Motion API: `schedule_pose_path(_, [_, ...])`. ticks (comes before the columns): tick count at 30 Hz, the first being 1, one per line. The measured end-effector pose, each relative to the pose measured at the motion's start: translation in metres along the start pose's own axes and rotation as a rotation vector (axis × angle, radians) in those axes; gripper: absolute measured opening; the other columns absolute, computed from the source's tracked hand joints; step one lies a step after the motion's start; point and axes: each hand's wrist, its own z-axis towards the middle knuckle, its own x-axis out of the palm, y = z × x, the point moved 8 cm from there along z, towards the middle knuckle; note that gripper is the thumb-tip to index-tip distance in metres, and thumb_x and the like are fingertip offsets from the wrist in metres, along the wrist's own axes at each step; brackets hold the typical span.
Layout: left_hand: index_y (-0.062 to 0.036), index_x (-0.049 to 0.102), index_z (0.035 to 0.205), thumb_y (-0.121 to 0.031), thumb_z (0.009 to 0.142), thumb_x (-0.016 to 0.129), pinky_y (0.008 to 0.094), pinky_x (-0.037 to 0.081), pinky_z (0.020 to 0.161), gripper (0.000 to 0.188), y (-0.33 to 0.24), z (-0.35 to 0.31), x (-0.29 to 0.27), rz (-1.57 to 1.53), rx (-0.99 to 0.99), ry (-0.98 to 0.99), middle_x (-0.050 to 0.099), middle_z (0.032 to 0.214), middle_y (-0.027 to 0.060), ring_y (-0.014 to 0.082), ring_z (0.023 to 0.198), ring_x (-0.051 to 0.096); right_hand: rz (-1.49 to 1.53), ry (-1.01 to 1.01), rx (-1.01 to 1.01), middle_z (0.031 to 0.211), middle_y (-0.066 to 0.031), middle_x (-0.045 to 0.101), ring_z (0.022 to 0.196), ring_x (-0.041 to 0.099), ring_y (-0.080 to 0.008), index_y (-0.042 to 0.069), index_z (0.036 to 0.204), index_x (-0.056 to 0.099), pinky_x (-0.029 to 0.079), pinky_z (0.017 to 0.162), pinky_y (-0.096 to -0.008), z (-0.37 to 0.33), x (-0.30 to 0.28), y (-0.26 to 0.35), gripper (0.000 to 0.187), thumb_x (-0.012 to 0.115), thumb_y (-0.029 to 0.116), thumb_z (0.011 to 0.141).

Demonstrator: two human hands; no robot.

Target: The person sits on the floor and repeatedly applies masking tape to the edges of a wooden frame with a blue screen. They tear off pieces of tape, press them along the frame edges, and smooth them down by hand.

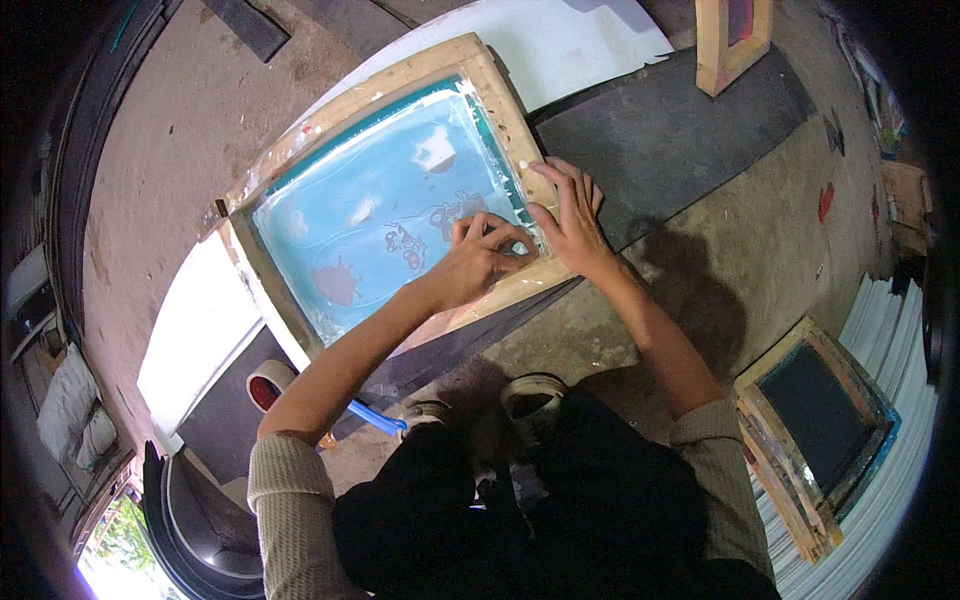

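Left grip (472, 266) at wood-framed screen (340, 222), pale blue, white-patched

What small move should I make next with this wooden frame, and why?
I'd probably lift your left hand slightly aside to check the near right corner of the blue screen: that hand partly covers it, while your right hand, at the right side of the wooden frame, could brace it.

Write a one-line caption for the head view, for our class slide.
Left hand near one corner of a blue screen, right hand at its wooden frame.
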Motion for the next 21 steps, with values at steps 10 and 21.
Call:
schedule_pose_path(10, [-0.0326, 0.058, 0.121, -0.003, 0.077, 0.048, 0.0398, 0.031, 0.09, 0.054, 0.002, -0.014, -0.013, 0.139, 0.024, -0.138, 0.046, 0.114, 0.0007, 0.0221, 0.104, 0.04, 0.011, 0.019, 0.031, 0.126, -0.0125, 0.042, 0.117, 0.038, -0.0289, 0.015, 0.13, 0.039, 0.022, 0.098, -0.046, 0.001, -0.001, 0.0, 0.048, 0.057, 0.027, 0.087])
schedule_pose_path(21, [-0.0398, 0.047, 0.129, -0.014, 0.083, 0.045, 0.0409, 0.032, 0.089, 0.052, 0.006, -0.008, 0.007, 0.55, 0.028, -0.043, 0.045, 0.11, 0.0001, 0.0215, 0.104, 0.04, 0.02, 0.009, 0.045, 0.125, -0.0119, 0.043, 0.116, 0.039, -0.0281, 0.015, 0.129, 0.041, 0.021, 0.098, -0.0441, -0.001, 0.001, -0.005, 0.047, 0.056, 0.028, 0.087])
